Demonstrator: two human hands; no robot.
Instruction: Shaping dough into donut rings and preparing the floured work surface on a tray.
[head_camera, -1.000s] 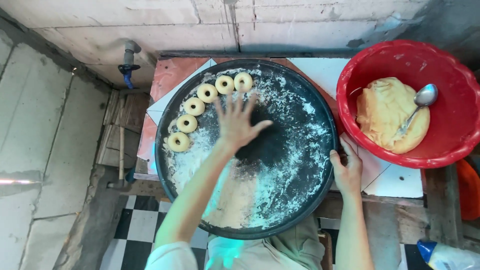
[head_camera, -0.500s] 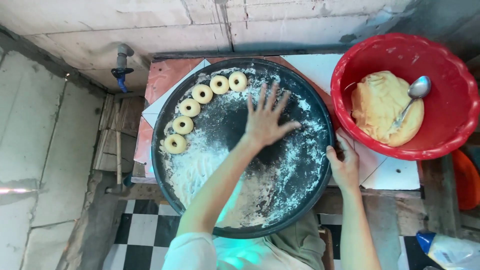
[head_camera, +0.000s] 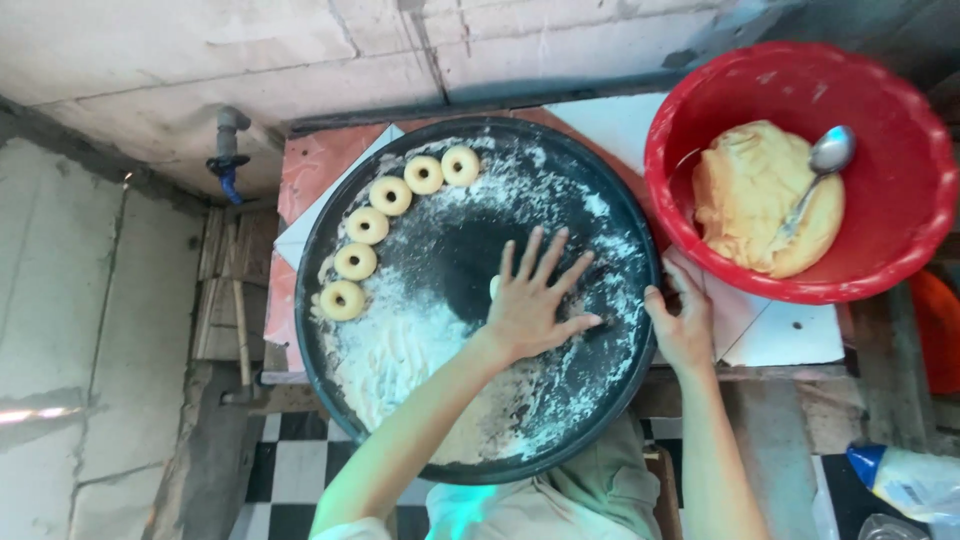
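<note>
A big round black tray (head_camera: 600, 400) dusted with white flour lies in front of me. Several small ring-shaped dough pieces (head_camera: 391, 195) sit in an arc along its upper left rim. My left hand (head_camera: 535, 300) lies flat on the floured middle of the tray, fingers spread, holding nothing. My right hand (head_camera: 682, 322) grips the tray's right rim. To the right a red plastic bowl (head_camera: 900, 260) holds a lump of yellow dough (head_camera: 750, 200) with a metal spoon (head_camera: 822, 165) stuck in it.
The tray rests on a small tiled table (head_camera: 790, 335) against a concrete wall. A pipe with a blue tap (head_camera: 226, 160) sticks out at the left. A checkered floor (head_camera: 300, 470) shows below. A plastic bag with a blue end (head_camera: 905, 480) lies at the lower right.
My left hand has slid across the floured tray from the upper middle toward the right and lower centre, spreading flour. My right hand has stayed on the rim.
</note>
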